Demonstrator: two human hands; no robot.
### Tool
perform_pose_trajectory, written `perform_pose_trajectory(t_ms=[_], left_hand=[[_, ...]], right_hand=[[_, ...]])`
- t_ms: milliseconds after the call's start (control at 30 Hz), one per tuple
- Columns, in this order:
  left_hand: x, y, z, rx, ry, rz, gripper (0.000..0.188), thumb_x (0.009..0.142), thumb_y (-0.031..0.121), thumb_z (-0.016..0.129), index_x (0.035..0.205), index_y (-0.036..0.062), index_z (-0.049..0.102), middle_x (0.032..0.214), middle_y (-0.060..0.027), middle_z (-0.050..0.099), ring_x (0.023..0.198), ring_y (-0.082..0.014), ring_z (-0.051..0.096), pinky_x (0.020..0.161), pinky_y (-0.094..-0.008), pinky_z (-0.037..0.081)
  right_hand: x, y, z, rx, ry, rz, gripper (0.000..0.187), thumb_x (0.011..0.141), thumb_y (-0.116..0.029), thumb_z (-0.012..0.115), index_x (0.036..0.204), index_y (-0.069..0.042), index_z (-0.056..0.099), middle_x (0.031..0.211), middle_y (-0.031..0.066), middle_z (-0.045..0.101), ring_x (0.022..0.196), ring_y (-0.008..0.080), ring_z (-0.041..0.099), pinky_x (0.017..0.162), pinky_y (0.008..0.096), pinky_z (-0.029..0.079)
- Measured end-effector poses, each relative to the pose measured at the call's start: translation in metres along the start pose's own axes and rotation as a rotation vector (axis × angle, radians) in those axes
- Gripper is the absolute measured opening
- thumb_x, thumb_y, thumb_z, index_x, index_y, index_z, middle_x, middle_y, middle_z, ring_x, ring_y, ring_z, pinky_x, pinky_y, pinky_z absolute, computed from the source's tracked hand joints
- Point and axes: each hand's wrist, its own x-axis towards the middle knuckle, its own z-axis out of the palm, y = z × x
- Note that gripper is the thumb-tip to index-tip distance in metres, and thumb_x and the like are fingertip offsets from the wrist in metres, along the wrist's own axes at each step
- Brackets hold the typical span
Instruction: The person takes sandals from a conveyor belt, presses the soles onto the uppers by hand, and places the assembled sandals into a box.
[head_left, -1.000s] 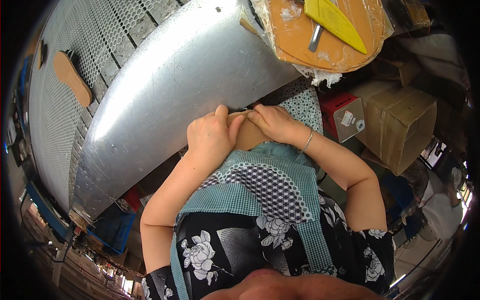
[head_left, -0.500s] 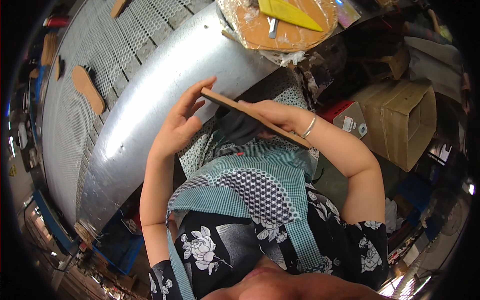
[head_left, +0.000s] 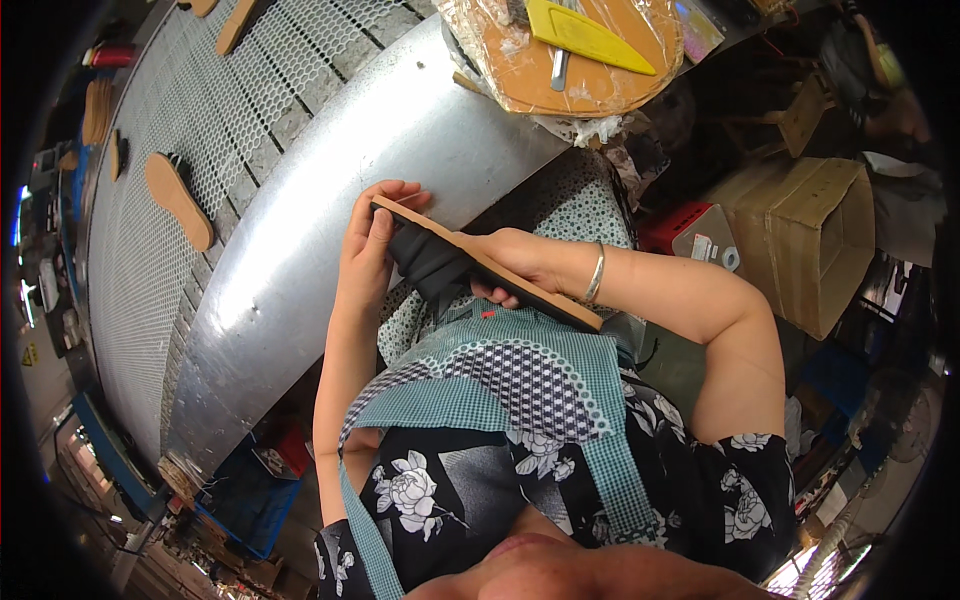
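Note:
Above my lap I hold a slipper [head_left: 430, 262] with a tan sole and a black, folded-looking upper. It is tilted, its sole edge slanting down from left to right. My left hand [head_left: 372, 240] grips the upper-left end, the thumb on the black side and the fingers round the far side of the sole. At the middle, my right hand [head_left: 515, 262] is closed round the slipper, its palm by the sole and its fingertips showing below the edge. Part of the upper is hidden by the sole and my fingers.
A curved metal rim [head_left: 330, 210] borders a mesh conveyor [head_left: 260, 85] carrying slippers [head_left: 180, 200] on the left. Ahead stands an orange, plastic-wrapped board [head_left: 600, 95] with a yellow blade-shaped piece [head_left: 595, 40]. To the right are a cardboard box [head_left: 800, 240] and a red-and-grey box [head_left: 690, 235].
My left hand has closed on the slipper's end; its fingers were spread beside it before. The slipper has shifted left and slightly nearer to me, with my right hand still holding it.

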Motion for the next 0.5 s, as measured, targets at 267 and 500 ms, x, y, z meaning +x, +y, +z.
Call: perform_pose_trajectory(t_ms=[267,500], left_hand=[[0.017,0.004,-0.004,-0.223,0.035,-0.023,0.046,0.099,0.030,0.045,0.135,0.0021,0.040,0.129,-0.0167,0.050,0.123,-0.0283,0.049,0.101,-0.0396,0.042],[0.006,-0.001,-0.009,0.446,0.360,0.186,0.043,0.091,0.037,0.061,0.112,0.0009,0.050,0.109,-0.0094,0.054,0.101,-0.0207,0.053,0.093,-0.0325,0.041]], right_hand=[[-0.001,-0.012,0.011,0.053,0.113,-0.085,0.053,0.098,-0.050,0.039,0.087,-0.002,0.057,0.066,0.0048,0.053,0.052,0.0124,0.050,0.044,0.0278,0.044],[-0.001,-0.019,0.000,-0.108,0.290,-0.234,0.052,0.099,-0.047,0.039,0.099,0.003,0.056,0.080,0.0087,0.056,0.069,0.0130,0.053,0.056,0.0293,0.048]])
